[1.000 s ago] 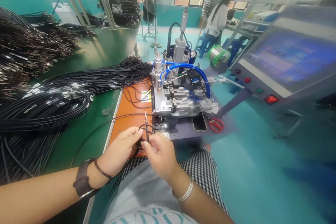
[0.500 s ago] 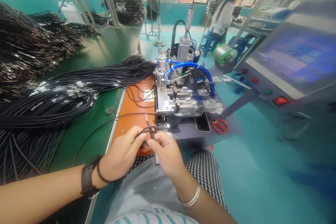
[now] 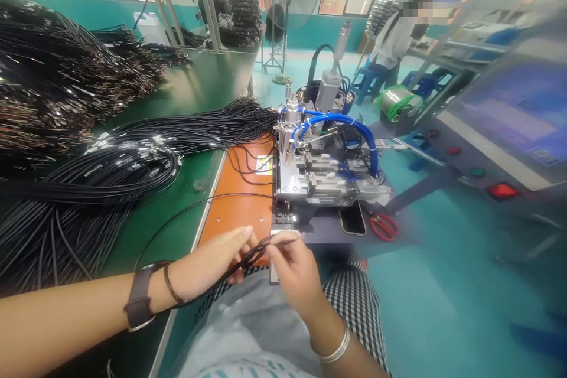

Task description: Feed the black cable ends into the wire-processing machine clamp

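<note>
A looped black cable runs between my two hands in front of my lap. My right hand pinches the cable loop between thumb and fingers. Loosely curled round the same strands, my left hand has its thumb side above them and some fingertips showing below. The cable passes back beneath my left wrist. Just ahead stands a bench machine with metal clamps and blue air tubes. One thin black cable reaches from its left side across the orange plate.
Bundles of black cables cover much of the green table at left. A phone and red-handled scissors lie right of the machine. A control panel stands at right. Farther back, a person sits near a solder spool.
The cable loop between my hands has been drawn down and flattened into a longer strand. My left hand has opened its pinch into a looser grasp. The view has shifted slightly left.
</note>
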Demonstrator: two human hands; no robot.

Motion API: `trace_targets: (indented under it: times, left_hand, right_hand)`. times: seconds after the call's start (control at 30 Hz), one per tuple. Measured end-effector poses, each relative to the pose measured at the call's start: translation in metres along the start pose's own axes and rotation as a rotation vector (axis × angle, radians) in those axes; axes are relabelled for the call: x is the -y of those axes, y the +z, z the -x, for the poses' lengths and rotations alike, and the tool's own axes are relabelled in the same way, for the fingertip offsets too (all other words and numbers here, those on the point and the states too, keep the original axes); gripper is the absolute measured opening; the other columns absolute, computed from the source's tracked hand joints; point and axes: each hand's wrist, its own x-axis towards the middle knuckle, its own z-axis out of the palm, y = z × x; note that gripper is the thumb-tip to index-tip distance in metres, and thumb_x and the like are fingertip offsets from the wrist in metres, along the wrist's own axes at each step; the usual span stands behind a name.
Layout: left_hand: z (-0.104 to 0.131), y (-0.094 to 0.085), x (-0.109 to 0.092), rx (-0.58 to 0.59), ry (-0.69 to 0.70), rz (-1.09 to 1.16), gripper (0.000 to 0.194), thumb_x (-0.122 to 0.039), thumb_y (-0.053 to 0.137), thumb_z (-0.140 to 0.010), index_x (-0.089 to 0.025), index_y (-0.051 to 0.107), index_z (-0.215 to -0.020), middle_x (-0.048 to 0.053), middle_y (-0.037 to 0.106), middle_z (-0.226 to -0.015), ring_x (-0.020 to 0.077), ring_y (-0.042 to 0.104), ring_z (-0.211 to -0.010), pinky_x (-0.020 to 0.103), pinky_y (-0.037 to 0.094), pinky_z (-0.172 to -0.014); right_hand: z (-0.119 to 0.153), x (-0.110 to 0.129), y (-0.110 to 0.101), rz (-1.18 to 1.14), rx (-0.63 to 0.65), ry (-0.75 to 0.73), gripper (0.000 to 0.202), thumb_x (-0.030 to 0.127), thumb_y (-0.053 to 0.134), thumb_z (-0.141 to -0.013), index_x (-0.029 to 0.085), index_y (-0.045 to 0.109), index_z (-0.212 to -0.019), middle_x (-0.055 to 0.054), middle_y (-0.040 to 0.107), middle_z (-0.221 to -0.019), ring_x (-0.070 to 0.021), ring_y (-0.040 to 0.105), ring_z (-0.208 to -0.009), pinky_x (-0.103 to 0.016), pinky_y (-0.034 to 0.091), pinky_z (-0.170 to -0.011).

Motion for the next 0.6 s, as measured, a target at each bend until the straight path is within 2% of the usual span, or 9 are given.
trace_targets:
  times: [0.07, 0.13, 0.27, 0.33, 0.4, 0.47, 0.53, 0.6]
  left_hand:
    - [0.006, -0.006, 0.001, 0.031, 0.003, -0.089, 0.055, -0.067, 0.025, -0.087, -0.02, 0.052, -0.081, -0.003, 0.05, -0.06, 0.0109, 0.042, -0.047, 0.024, 0.032, -0.047]
    - [0.009, -0.014, 0.003, 0.01, 0.05, -0.187, 0.05, -0.064, 0.033, -0.087, -0.019, 0.049, -0.073, -0.005, 0.042, -0.058, 0.0101, 0.037, -0.052, 0.023, 0.03, -0.051]
    - [0.014, -0.021, 0.006, -0.016, 0.145, -0.335, 0.048, -0.058, 0.03, -0.091, -0.019, 0.044, -0.066, -0.004, 0.044, -0.061, 0.0112, 0.038, -0.058, 0.024, 0.031, -0.057]
    - [0.018, -0.022, 0.006, 0.004, 0.184, -0.387, 0.046, -0.054, 0.03, -0.092, -0.019, 0.048, -0.067, -0.004, 0.047, -0.062, 0.0114, 0.04, -0.058, 0.024, 0.033, -0.057]
    - [0.021, -0.029, 0.005, 0.027, 0.22, -0.433, 0.04, -0.052, 0.038, -0.09, -0.02, 0.055, -0.072, -0.003, 0.053, -0.064, 0.0116, 0.046, -0.059, 0.023, 0.037, -0.059]
    - [0.026, -0.046, 0.004, -0.01, 0.237, -0.471, 0.031, -0.049, 0.051, -0.085, -0.022, 0.063, -0.076, -0.002, 0.061, -0.07, 0.0127, 0.054, -0.065, 0.023, 0.042, -0.065]
    - [0.034, -0.073, 0.002, -0.176, 0.222, -0.5, 0.024, -0.047, 0.062, -0.077, -0.023, 0.066, -0.074, 0.0, 0.065, -0.075, 0.0152, 0.059, -0.074, 0.025, 0.045, -0.073]
    - [0.046, -0.1, 0.0, -0.469, 0.17, -0.519, 0.027, -0.047, 0.066, -0.075, -0.021, 0.064, -0.067, 0.002, 0.064, -0.073, 0.0167, 0.06, -0.076, 0.027, 0.047, -0.073]
  right_hand:
    - [-0.001, 0.003, -0.003, -0.054, -0.019, 0.065, 0.01, 0.026, 0.054, -0.089, 0.019, 0.06, -0.087, 0.0, 0.063, -0.076, -0.0123, 0.061, -0.07, -0.024, 0.048, -0.067]
    - [0.001, 0.005, -0.008, -0.054, -0.035, 0.075, 0.014, 0.027, 0.055, -0.089, 0.018, 0.061, -0.081, 0.0, 0.062, -0.071, -0.012, 0.059, -0.068, -0.024, 0.047, -0.066]
    - [0.006, 0.004, -0.017, -0.06, -0.12, 0.085, 0.017, 0.03, 0.057, -0.087, 0.017, 0.062, -0.078, 0.0, 0.059, -0.063, -0.0125, 0.056, -0.061, -0.023, 0.043, -0.057]
    - [0.008, 0.007, -0.024, -0.058, -0.091, 0.097, 0.016, 0.031, 0.057, -0.087, 0.018, 0.063, -0.079, -0.001, 0.06, -0.062, -0.013, 0.056, -0.058, -0.023, 0.043, -0.053]
    - [0.01, 0.017, -0.033, 0.028, 0.026, 0.072, 0.015, 0.029, 0.059, -0.086, 0.02, 0.065, -0.076, -0.003, 0.063, -0.067, -0.0146, 0.058, -0.061, -0.024, 0.046, -0.056]
    - [0.01, 0.032, -0.044, 0.154, 0.191, -0.039, 0.01, 0.026, 0.061, -0.085, 0.023, 0.066, -0.077, -0.004, 0.065, -0.071, -0.016, 0.061, -0.065, -0.025, 0.048, -0.058]
    - [0.01, 0.048, -0.052, 0.255, 0.477, -0.163, 0.008, 0.022, 0.062, -0.083, 0.025, 0.065, -0.077, -0.003, 0.065, -0.068, -0.0157, 0.06, -0.061, -0.025, 0.049, -0.058]
    - [0.011, 0.059, -0.056, 0.288, 0.68, -0.187, 0.012, 0.019, 0.059, -0.085, 0.028, 0.066, -0.083, -0.004, 0.067, -0.072, -0.0172, 0.062, -0.067, -0.026, 0.051, -0.062]
